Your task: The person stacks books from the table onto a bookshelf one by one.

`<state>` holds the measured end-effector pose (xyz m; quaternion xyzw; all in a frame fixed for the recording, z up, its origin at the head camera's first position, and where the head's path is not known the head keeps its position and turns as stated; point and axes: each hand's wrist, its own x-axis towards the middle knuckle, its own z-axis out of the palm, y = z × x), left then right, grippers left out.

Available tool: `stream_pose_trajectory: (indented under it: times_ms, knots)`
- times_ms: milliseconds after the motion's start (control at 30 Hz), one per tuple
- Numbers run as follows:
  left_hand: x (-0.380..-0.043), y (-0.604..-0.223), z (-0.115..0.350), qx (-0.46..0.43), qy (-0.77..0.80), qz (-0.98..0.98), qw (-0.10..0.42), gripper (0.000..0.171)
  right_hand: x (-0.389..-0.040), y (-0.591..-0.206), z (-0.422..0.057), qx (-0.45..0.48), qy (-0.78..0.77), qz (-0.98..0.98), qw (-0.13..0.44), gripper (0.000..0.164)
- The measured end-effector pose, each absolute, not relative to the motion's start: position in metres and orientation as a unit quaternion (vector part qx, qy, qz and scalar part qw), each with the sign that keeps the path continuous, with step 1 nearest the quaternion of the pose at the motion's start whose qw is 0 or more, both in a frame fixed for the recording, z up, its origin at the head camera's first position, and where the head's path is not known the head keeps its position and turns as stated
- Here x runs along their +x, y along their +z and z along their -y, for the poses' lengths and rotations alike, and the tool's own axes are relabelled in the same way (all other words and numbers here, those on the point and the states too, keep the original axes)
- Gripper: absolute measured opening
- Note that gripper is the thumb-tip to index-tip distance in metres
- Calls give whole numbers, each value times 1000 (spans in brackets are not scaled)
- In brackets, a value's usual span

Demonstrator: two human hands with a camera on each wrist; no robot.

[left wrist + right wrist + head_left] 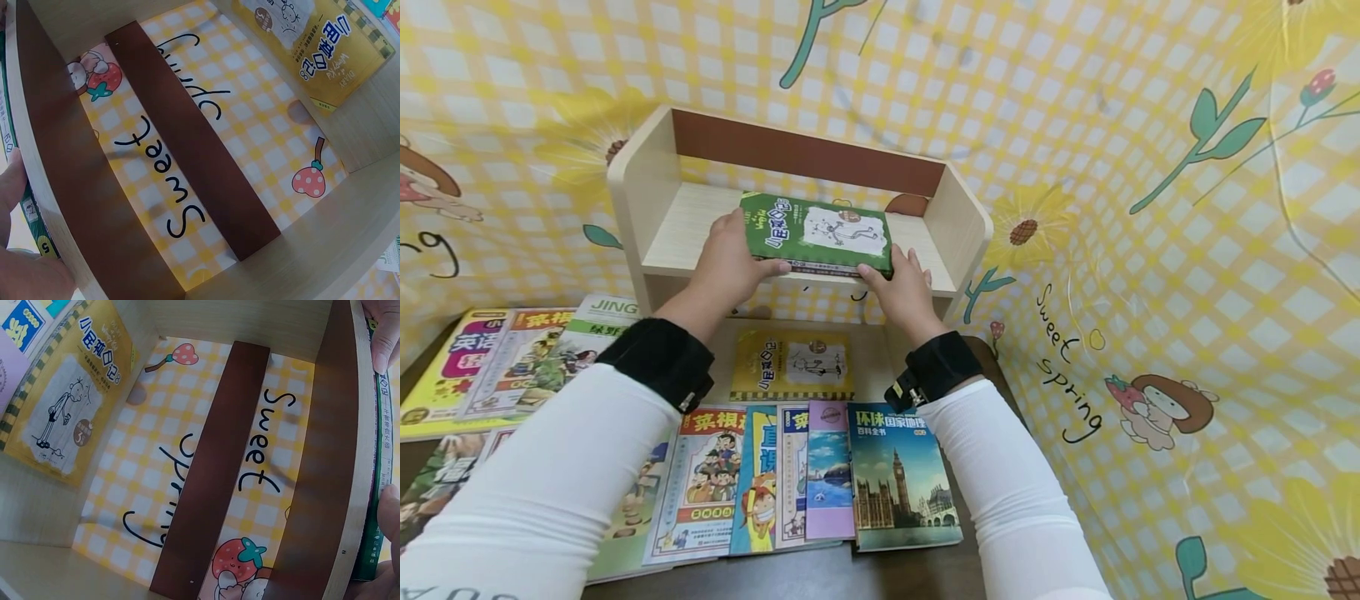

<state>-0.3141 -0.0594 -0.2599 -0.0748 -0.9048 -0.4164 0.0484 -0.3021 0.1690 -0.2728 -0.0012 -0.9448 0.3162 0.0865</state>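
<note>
A green comic-style book [817,227] lies cover up on the upper board of a small wooden shelf [631,200], with another spine showing under its front edge. My left hand [724,265] grips the left end, its thumb along the front edge. At the right end my right hand [907,289] holds the book, thumb at the front corner. Both wrist views look into the lower compartment, where a yellow book [69,394] of the same style lies cover up. The green spine [373,506] runs along the board's edge in the right wrist view.
In front of the shelf, several books lie on the dark table [775,577], among them one with a clock tower [904,492] and a purple-edged one [830,512]. More magazines [456,367] spread at the left. Checked yellow cloth [1150,250] hangs behind and to the right.
</note>
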Motion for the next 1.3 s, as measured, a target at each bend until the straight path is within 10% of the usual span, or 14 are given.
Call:
stream_pose_trajectory:
  times_ms: [633, 1300]
  knots:
    - [-304, -272, 65, -103, -373, 917, 97, 101, -294, -283, -174, 18, 319, 936, 145, 79]
    - [-200, -362, 99, -200, -308, 907, 205, 94, -183, -359, -232, 64, 397, 895, 191, 83]
